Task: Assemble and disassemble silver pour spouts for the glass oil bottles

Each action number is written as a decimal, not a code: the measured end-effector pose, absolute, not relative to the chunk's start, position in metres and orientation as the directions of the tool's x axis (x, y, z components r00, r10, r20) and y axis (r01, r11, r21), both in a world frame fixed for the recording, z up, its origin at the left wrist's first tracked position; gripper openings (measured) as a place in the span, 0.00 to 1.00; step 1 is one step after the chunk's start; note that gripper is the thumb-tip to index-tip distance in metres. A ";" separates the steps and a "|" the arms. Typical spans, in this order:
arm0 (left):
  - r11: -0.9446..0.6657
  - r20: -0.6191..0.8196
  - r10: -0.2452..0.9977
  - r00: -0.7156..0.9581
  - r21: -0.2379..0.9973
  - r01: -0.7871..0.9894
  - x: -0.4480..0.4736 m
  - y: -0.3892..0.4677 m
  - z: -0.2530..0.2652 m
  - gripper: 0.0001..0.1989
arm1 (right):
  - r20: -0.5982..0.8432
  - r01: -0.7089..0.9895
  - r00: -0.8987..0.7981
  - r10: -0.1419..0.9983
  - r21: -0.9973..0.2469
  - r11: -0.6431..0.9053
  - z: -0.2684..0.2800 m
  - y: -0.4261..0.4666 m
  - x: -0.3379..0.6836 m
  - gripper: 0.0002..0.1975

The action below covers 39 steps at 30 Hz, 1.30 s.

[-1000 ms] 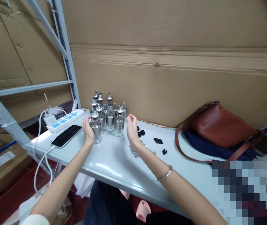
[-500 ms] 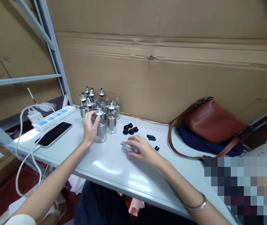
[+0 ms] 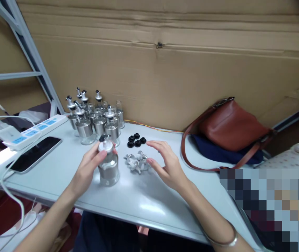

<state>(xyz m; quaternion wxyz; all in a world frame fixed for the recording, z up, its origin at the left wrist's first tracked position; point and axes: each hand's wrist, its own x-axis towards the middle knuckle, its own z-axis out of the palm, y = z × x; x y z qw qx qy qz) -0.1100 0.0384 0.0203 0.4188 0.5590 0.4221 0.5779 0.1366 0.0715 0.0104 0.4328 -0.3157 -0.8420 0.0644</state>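
Note:
A glass pourer bottle (image 3: 109, 172) with a steel sleeve, a silver cap and a black spout tip stands upright near the table's front. My left hand (image 3: 85, 171) is closed around its top, with the thumb on the cap. To the right, several loose silver metal pourer parts (image 3: 136, 162) lie in a small heap. My right hand (image 3: 169, 166) is open beside that heap, fingers apart, holding nothing. Behind it, several black round stoppers (image 3: 137, 142) form a cluster. More pourer bottles (image 3: 84, 130) are grouped at the back left, some with silver tops and some bare-necked.
A phone (image 3: 35, 154) and a white power strip (image 3: 37, 130) with cables lie on the left of the table. A brown leather bag (image 3: 233, 129) rests on dark blue cloth (image 3: 214, 150) at the right. A cardboard wall (image 3: 149, 80) stands behind.
The bottle in my left hand has come nearer to the table's front edge. My right hand has opened and moved off the silver parts, uncovering them. The view has shifted right.

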 end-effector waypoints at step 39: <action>-0.519 0.524 0.846 0.101 0.851 -0.075 0.020 -0.014 0.009 0.23 | 0.696 -0.061 -0.248 0.674 -0.705 0.706 0.030 -0.027 0.135 0.15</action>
